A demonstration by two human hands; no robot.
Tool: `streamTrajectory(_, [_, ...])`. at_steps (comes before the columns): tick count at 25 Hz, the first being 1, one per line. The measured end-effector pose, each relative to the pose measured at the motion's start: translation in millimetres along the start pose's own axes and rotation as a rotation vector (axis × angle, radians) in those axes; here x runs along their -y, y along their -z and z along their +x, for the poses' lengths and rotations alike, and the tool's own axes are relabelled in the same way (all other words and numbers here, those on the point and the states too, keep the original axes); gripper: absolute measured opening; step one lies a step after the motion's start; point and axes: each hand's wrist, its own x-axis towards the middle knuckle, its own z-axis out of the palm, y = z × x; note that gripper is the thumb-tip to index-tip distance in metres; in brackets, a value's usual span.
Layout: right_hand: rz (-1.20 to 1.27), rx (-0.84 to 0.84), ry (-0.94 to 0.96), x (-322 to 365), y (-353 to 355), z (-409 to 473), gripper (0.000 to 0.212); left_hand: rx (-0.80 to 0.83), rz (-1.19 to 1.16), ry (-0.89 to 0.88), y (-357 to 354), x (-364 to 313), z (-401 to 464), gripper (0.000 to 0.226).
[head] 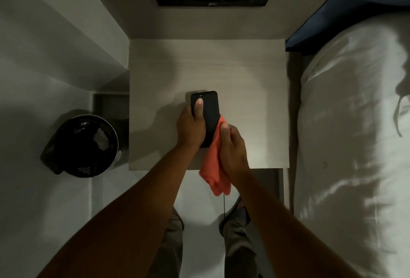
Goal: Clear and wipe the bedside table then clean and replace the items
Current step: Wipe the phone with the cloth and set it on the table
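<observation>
Seemingly the cleaning of items is under way: in the head view the left hand (191, 127) grips a black smartphone (207, 113) over the near half of the pale wooden bench (244, 73), thumb laid flat on the glass and fingers wrapped behind it — a steadying hold that keeps the screen facing up for wiping. The right hand (233, 144) is bunched around an orange cloth (214, 166), pressing a fold of it against the phone's right edge while the loose tail hangs past the bench's front edge. Nothing else shows on the bench top, so I judge the wipe-down of the surface to be done and the phone about to go back.

Left of the bench on the floor stands a round metal waste bin (84, 146) lined with a dark bag; something pale and crumpled lies inside — what it is cannot be told. A white pillow (355, 122) fills the bed at right.
</observation>
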Motion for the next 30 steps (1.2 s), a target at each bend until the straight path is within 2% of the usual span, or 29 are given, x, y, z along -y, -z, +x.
streamTrajectory(2, [-0.176,-0.081,0.148,-4,9,-4,0.043,0.007,0.027,-0.006,2,5,8,0.057])
streamTrajectory(6, [-0.758,-0.248,0.517,5,23,19,0.049,-0.058,0.010,0.005,18,9,20,0.055])
streamTrajectory(9, [-1.096,-0.104,0.480,-7,16,37,0.056,-0.048,0.051,0.017,35,12,33,0.052])
streamTrajectory(11, [-1.214,-0.061,0.453,-24,12,39,0.067,-0.001,0.069,0.017,47,8,39,0.053])
streamTrajectory(15, [-1.287,-0.101,0.504,-45,9,33,0.075,-0.047,0.284,-0.112,67,-4,63,0.084])
streamTrajectory(21, [-1.304,-0.111,0.487,-46,2,34,0.082,-0.111,0.473,-0.261,86,-21,120,0.076])
streamTrajectory(25, [-1.298,-0.109,0.478,-44,-1,33,0.083,-0.206,0.777,-0.339,84,-22,138,0.085])
streamTrajectory(30, [-1.278,-0.126,0.483,-43,-2,34,0.080,-0.295,0.917,-0.305,71,-12,135,0.084])
